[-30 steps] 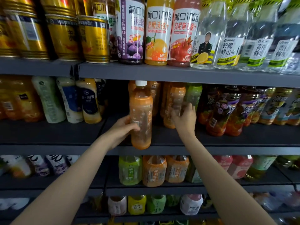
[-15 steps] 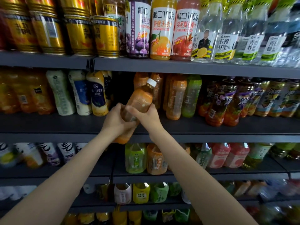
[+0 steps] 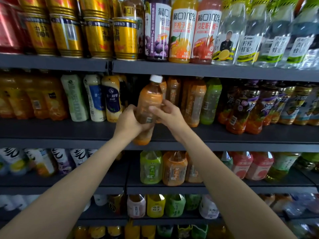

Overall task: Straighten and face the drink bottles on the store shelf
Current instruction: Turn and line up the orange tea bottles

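1. Orange bottle point(image 3: 149, 100) with white cap is off the shelf, held in the air in front of the middle shelf point(image 3: 224, 135). It tilts a bit, cap up and to the right, base below the shelf's front edge.
2. My left hand point(image 3: 128, 120) wraps the lower body, fingers curled round it. My right hand point(image 3: 170, 112) pinches the mid body from the right, thumb across the front. Both sets of fingers are holding the bottle, not wide.
3. The side toward me looks like small print and a barcode patch, so I judge the front label faces away. Blurry, not sure.
4. Step in hand, my guess: spin the bottle so the front label faces out, then set it back.
5. To do it well: left hand carries the weight low, right fingers twist the body. Bring it upright before lowering, or the base may catch the shelf lip.
6. Empty slot sits just behind the bottle, left of the row of orange bottles point(image 3: 193, 102), with a green bottle point(image 3: 210, 100) further right. Line up with their fronts.
7. Left of the gap: cream and blue bottles point(image 3: 111, 99). Don't knock these going in.
8. Top shelf above holds gold cans point(image 3: 96, 35) and juice bottles point(image 3: 181, 31). Mind the cap under that shelf's edge.
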`<state>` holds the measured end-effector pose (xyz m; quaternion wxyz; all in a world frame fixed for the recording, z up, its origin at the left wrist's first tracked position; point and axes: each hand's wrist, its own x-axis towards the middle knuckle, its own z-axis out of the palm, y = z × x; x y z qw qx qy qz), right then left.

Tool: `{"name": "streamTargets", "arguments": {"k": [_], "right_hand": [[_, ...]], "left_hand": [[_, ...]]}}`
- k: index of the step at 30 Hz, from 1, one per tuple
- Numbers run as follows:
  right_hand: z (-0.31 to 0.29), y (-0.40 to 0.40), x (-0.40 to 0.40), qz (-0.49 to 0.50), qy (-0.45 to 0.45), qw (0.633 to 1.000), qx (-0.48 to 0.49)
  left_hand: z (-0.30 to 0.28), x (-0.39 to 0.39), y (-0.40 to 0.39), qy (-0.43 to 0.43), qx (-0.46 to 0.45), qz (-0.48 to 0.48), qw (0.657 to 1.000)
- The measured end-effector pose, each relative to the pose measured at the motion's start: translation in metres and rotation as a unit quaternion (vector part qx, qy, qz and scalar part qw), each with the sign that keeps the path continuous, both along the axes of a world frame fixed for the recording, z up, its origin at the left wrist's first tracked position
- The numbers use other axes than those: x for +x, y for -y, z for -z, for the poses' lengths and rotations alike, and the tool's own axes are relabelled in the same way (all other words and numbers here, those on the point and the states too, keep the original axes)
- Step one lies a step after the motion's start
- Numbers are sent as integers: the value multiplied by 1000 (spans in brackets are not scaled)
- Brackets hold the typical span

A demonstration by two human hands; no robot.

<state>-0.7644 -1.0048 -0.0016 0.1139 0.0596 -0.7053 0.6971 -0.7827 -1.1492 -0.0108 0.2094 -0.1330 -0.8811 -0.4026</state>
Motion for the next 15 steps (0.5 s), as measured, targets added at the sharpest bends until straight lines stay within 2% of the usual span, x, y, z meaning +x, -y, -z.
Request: {"name": "streamTargets", "arguments": {"k": [1, 3, 6, 8, 15], "right_hand": [[-1, -10, -4, 3, -4, 1000, -10], [0, -30, -20, 92, -11, 996, 14], [3, -47, -57, 208, -32, 963, 166], [0, -50, -83, 236, -50, 943, 230], [-12, -53, -148, 260, -4, 912, 318]], "left_hand": [[-1, -4, -1, 21, 33, 7, 999], [-1, -14, -5, 53, 71, 15, 996], [2, -30, -14, 71, 81, 19, 994], [5, -43, -19, 69, 80, 16, 994], [9, -72, -21, 108, 77, 32, 991]]}}
